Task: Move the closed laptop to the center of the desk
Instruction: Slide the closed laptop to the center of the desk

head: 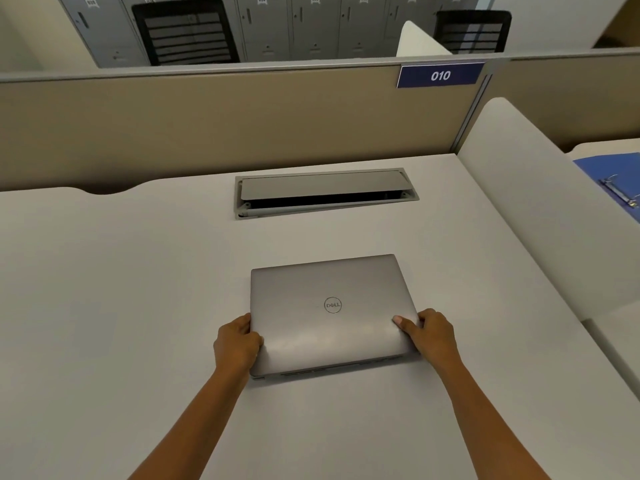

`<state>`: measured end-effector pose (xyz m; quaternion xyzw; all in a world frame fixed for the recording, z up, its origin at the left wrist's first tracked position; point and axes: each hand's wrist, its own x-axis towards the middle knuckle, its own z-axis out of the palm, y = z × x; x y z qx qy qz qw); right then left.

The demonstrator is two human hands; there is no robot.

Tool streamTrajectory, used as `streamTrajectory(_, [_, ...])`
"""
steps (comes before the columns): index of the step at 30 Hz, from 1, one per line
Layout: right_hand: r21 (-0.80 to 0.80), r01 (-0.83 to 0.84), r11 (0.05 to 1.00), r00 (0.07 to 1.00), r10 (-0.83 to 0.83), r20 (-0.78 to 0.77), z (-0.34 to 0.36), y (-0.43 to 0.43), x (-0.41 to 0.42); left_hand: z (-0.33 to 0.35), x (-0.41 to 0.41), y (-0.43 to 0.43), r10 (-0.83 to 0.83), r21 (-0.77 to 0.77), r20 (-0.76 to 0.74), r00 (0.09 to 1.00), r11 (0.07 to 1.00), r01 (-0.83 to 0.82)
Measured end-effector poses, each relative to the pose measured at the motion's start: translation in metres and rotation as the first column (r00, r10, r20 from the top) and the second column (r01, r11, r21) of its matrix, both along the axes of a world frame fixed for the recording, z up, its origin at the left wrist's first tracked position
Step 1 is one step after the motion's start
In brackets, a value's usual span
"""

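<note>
**Both hands on the closed laptop, mid-desk**

We see the closed laptop (pixel 329 313) lying flat on the pale desk (pixel 121 289), lid up, its round logo facing us. It sits roughly in the middle of the desk from left to right, nearer to us than the cable hatch (pixel 325 192), which is set into the surface further back and stands partly open, with a dark gap under its flap.

Our left hand (pixel 237 344) clasps the laptop's near left corner, fingers curled around the left edge and the thumb on the lid. Our right hand (pixel 431 336) holds the near right corner the same way, with the thumb laid on top of the lid and the fingers wrapped around the right edge. Both grips are closed on the laptop. We cannot tell whether the near edge is raised off the desk or resting on it.

Behind the desk runs a beige partition (pixel 207 126) with a blue sign (pixel 440 75) reading 010. To the far right, on the neighbouring desk, lies an open blue ring binder (pixel 613 178). Beyond the partition stand grey lockers (pixel 311 26) and two black chairs (pixel 187 31).
</note>
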<state>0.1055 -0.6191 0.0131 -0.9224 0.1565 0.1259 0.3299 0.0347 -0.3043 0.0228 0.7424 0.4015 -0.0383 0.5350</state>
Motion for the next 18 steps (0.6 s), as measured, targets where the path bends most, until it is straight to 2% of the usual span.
streamTrajectory(6, [-0.055,0.015,0.998,1.0,-0.014,0.02,0.002,0.0,0.003,-0.004,-0.004,-0.008,-0.007,0.106,0.021,1.0,0.994,0.005])
streamTrajectory(10, [-0.037,0.031,0.999,0.999,-0.03,0.011,0.008,0.0,0.0,0.0,-0.004,-0.01,-0.132,0.207,-0.032,0.991,0.969,0.136])
streamTrajectory(12, [0.041,0.059,0.997,0.998,-0.059,-0.002,0.011,0.0,-0.008,0.003,0.001,-0.009,-0.219,0.298,-0.085,0.972,0.925,0.235])
streamTrajectory(14, [0.179,0.179,0.967,0.979,-0.192,0.06,0.014,0.0,-0.024,0.008,0.01,-0.008,-0.281,0.388,-0.111,0.953,0.871,0.302])
streamTrajectory(16, [0.357,0.33,0.874,0.921,-0.38,0.079,0.019,0.005,-0.045,0.015,0.024,-0.009,-0.35,0.448,-0.051,0.935,0.829,0.335])
streamTrajectory(18, [0.491,0.47,0.733,0.86,-0.506,-0.067,0.023,0.014,-0.066,0.018,0.043,-0.011,-0.443,0.502,-0.013,0.896,0.773,0.389])
